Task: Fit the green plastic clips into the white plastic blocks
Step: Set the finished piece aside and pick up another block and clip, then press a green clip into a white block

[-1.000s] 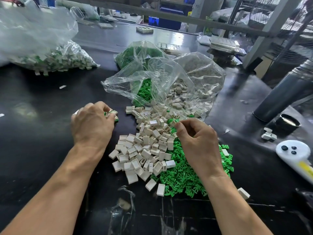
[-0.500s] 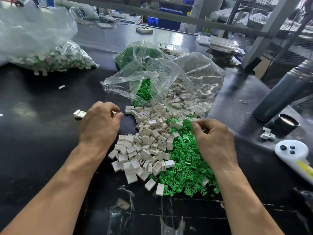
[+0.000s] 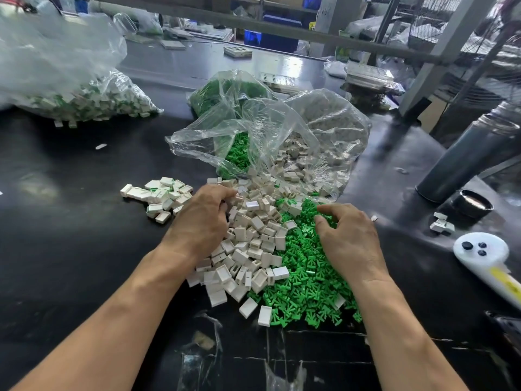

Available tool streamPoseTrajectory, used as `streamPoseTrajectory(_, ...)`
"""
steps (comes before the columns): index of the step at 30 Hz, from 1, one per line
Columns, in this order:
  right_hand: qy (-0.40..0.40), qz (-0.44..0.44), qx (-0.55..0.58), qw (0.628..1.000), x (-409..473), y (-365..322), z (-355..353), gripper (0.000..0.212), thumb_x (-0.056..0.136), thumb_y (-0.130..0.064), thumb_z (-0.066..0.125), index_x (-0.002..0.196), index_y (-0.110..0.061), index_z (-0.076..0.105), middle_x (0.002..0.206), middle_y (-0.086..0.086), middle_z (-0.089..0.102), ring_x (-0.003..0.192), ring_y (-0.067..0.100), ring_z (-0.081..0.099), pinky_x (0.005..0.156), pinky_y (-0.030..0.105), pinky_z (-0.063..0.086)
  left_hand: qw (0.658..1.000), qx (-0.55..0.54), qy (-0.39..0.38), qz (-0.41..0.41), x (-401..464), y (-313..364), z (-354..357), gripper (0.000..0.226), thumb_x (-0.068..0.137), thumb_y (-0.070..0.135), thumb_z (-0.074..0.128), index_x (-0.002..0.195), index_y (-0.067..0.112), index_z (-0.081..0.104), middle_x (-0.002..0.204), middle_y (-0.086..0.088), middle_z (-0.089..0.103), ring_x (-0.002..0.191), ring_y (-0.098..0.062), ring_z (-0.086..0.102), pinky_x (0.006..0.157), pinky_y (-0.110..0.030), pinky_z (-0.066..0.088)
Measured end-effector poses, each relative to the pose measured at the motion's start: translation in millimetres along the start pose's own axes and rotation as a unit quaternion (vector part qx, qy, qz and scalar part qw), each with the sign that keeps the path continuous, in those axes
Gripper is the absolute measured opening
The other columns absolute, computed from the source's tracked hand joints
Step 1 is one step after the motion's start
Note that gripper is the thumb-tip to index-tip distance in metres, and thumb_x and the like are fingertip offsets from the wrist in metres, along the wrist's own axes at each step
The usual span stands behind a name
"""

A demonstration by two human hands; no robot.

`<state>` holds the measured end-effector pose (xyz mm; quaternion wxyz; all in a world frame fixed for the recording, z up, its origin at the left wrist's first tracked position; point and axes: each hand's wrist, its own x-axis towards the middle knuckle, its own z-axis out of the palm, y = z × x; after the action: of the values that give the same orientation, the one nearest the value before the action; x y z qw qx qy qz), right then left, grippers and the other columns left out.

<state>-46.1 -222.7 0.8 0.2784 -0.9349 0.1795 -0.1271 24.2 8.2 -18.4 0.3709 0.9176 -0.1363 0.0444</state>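
Two bare hands work w/ mixed piles on a black table. Left hand digs curled fingers into the white blocks; can't tell if it grips one. Right hand rests on the green clips, fingers loosely curled, holding nothing visible. Risk: piles touch, so a grab may scatter pieces or pick the wrong part. Finished-looking blocks lie left. Clear bags sit behind; cluttered workshop, metal frame beyond.
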Motion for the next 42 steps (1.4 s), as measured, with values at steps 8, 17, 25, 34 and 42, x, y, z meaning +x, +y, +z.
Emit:
streamPoseTrajectory(8, 0.026, -0.028, 0.051, 0.998, -4.6, -6.2, 4.1, 0.023, 0.098, -0.029, 0.068, 0.120, -0.028, 0.074, 0.121, -0.005, 0.071, 0.114, 0.017, 0.062, 0.107, 0.043, 0.049, 0.997, -0.022, 0.067, 0.010, 0.2, 0.8, 2.2, 0.023, 0.102, 0.016, 0.062, 0.124, 0.020, 0.069, 0.119, 0.004, 0.061, 0.102, -0.011, 0.062, 0.093, -0.025, 0.053)
streamPoseTrajectory(17, -0.036, -0.031, -0.037, 0.998, 2.6, -5.1, 9.4, 0.033, 0.099, -0.031, 0.068, 0.132, -0.031, 0.067, 0.134, -0.004, 0.062, 0.129, 0.020, 0.049, 0.114, 0.040, 0.034, 0.999, -0.017, 0.042, -0.017, 0.2, 0.2, 2.4, 0.028, 0.102, 0.015, 0.061, 0.128, 0.023, 0.069, 0.127, 0.005, 0.065, 0.106, -0.010, 0.063, 0.094, -0.024, 0.054)
streamPoseTrajectory(25, -0.008, -0.039, -0.010, 0.999, 0.5, -7.9, 12.0, 0.014, 0.093, -0.029, 0.075, 0.107, -0.031, 0.074, 0.110, -0.007, 0.070, 0.112, 0.020, 0.058, 0.107, 0.043, 0.045, 0.997, -0.022, 0.049, -0.049, -1.5, -3.9, -2.1, 0.014, 0.097, 0.020, 0.069, 0.108, 0.029, 0.072, 0.101, 0.015, 0.066, 0.083, 0.007, 0.059, 0.082, -0.020, 0.054)
streamPoseTrajectory(34, 0.012, -0.039, 0.024, 0.999, -5.3, -14.2, 9.3, 0.006, 0.093, -0.029, 0.074, 0.098, -0.030, 0.071, 0.102, -0.006, 0.071, 0.105, 0.020, 0.063, 0.099, 0.041, 0.051, 0.992, -0.079, 0.061, -0.081, -0.3, -4.0, -5.3, 0.012, 0.094, 0.022, 0.074, 0.092, 0.032, 0.069, 0.087, 0.016, 0.070, 0.080, -0.001, 0.068, 0.069, -0.014, 0.052)
streamPoseTrajectory(42, 0.017, -0.072, 0.236, 0.969, -15.8, -19.9, 9.6, 0.015, 0.094, -0.021, 0.075, 0.104, -0.032, 0.073, 0.091, -0.017, 0.072, 0.089, -0.007, 0.065, 0.073, 0.005, 0.048, 0.969, -0.233, 0.074, -0.034, -5.2, 4.8, -8.2, 0.011, 0.091, 0.018, 0.078, 0.096, 0.027, 0.073, 0.088, 0.010, 0.075, 0.082, -0.001, 0.071, 0.072, -0.012, 0.056)
